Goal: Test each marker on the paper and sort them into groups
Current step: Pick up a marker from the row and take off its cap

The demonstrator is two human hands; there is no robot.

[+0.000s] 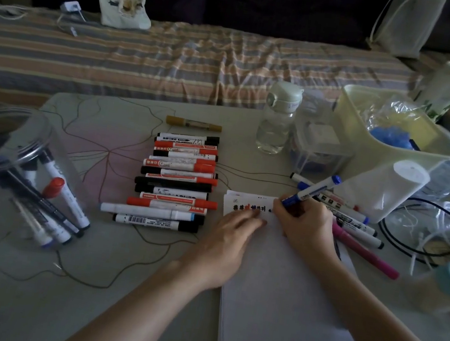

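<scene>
My right hand (304,223) grips a blue-capped white marker (313,191), its tip down on the top edge of the white paper stack (285,309), where several black, red and blue test marks sit. My left hand (234,231) lies flat on the paper beside those marks, fingers straight. Left of the paper lies a row of red and black markers (177,181), with a yellow marker (194,123) alone above it. Another group of markers (355,220), including a pink one (365,252), lies right of my right hand.
A tipped clear jar (16,164) at the left holds several more markers. A water bottle (277,120), a clear box (319,151), a pale yellow bin (391,130), a white roll (383,189), cables and a large bottle crowd the right. A striped bed lies behind.
</scene>
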